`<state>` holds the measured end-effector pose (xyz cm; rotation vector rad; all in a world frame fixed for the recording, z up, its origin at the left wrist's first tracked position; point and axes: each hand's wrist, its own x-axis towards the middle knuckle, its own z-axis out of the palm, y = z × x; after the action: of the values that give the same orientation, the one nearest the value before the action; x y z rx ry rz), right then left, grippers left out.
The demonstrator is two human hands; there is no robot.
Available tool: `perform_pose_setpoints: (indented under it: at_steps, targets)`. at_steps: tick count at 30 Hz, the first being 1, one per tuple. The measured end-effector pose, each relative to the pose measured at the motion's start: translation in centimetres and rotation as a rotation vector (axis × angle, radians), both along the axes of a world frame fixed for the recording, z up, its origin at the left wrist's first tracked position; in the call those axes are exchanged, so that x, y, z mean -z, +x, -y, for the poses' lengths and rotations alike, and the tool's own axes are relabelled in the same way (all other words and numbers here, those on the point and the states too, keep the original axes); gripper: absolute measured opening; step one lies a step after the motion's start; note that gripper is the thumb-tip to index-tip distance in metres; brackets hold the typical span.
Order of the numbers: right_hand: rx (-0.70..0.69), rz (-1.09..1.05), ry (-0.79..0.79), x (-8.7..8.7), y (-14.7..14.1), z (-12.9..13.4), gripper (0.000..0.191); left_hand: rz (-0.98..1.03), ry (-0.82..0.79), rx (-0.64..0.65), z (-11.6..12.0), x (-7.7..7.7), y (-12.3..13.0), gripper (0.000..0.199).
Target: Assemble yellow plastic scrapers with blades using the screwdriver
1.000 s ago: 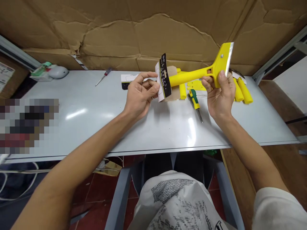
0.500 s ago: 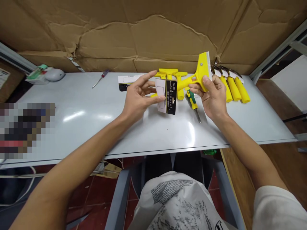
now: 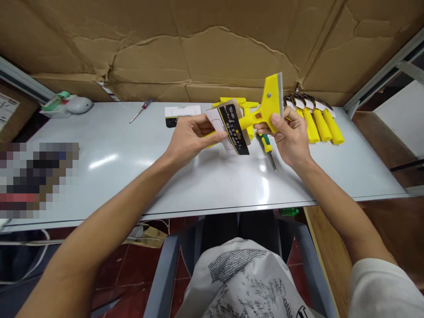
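Observation:
My right hand (image 3: 288, 132) is closed on the head of a yellow scraper (image 3: 270, 104), whose metal blade edge points right and upward. The scraper's handle runs left behind a black and white packaging card (image 3: 233, 128), which stands tilted around it. My left hand (image 3: 194, 137) is closed on the card, thumb on its white face and fingers behind. What those fingers touch behind the card is hidden. Below the scraper lies a green and yellow screwdriver (image 3: 266, 145), partly covered by my right hand. More yellow scrapers (image 3: 247, 105) lie behind the card.
Several scrapers with black and white cards (image 3: 319, 123) lie in a row at the right. Another card (image 3: 170, 117) rests at the back, with a small screwdriver (image 3: 141, 110) to its left. A cardboard sheet (image 3: 149, 57) stands behind the table (image 3: 132, 185).
The card has tilted and closed in around the scraper's handle. My right hand and the scraper have shifted slightly left. My left fingers have folded in behind the card.

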<state>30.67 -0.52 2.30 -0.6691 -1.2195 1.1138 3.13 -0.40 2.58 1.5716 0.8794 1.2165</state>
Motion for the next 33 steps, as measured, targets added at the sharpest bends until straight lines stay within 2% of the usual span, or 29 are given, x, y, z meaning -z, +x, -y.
perform_pose_setpoints:
  at_steps: [2, 5, 8, 10, 13, 16, 17, 18, 21, 22, 24, 28, 30, 33]
  targets:
    - [-0.015, 0.138, 0.081, 0.6, -0.2, 0.1, 0.059, 0.014, -0.003, 0.026, 0.4, -0.2, 0.4, 0.064]
    - [0.046, 0.362, 0.239, 1.5, -0.6, 0.3, 0.058, 0.007, 0.012, 0.034, 1.0, -0.4, 1.1, 0.065]
    - [0.104, 0.468, 0.304, 1.8, -0.9, 0.6, 0.057, 0.007, 0.028, -0.006, 1.3, -0.4, 1.3, 0.065]
    - [0.045, 0.472, 0.285, 1.6, -1.0, 0.9, 0.060, 0.017, 0.049, -0.052, 1.3, -0.4, 1.3, 0.064]
    - [-0.124, 0.371, 0.183, 1.2, -0.9, 1.3, 0.058, 0.059, 0.081, -0.113, 1.2, -0.5, 1.1, 0.061]
    - [-0.198, 0.298, 0.083, 0.8, -1.0, 1.8, 0.089, 0.077, 0.092, -0.105, 1.4, -0.6, 1.2, 0.059]
    - [-0.202, 0.307, 0.067, 0.7, -1.1, 1.9, 0.092, 0.069, 0.090, -0.088, 1.5, -0.7, 1.2, 0.059]
    - [-0.203, 0.333, 0.060, 0.5, -1.1, 2.0, 0.089, 0.055, 0.085, -0.069, 1.6, -0.7, 1.3, 0.059]
    - [-0.202, 0.466, 0.092, 0.2, -1.1, 2.1, 0.057, 0.005, 0.058, -0.024, 1.9, -0.6, 1.6, 0.065]
    - [-0.191, 0.498, 0.110, 0.0, -1.1, 2.0, 0.054, -0.006, 0.046, -0.005, 1.9, -0.6, 1.7, 0.069]
    - [-0.149, 0.500, 0.136, -0.1, -0.8, 1.8, 0.061, -0.031, 0.020, 0.039, 1.9, -0.5, 1.7, 0.072]
    - [-0.033, 0.397, 0.114, 0.0, -0.5, 1.5, 0.066, -0.128, 0.036, 0.064, 1.9, -0.4, 1.5, 0.050]
    - [0.032, 0.346, 0.087, 0.3, -0.5, 1.4, 0.055, -0.149, 0.037, 0.066, 2.0, -0.4, 1.3, 0.046]
    - [0.189, 0.221, 0.097, 0.5, 0.4, 0.4, 0.038, -0.159, 0.004, 0.098, 2.0, -0.4, 1.0, 0.051]
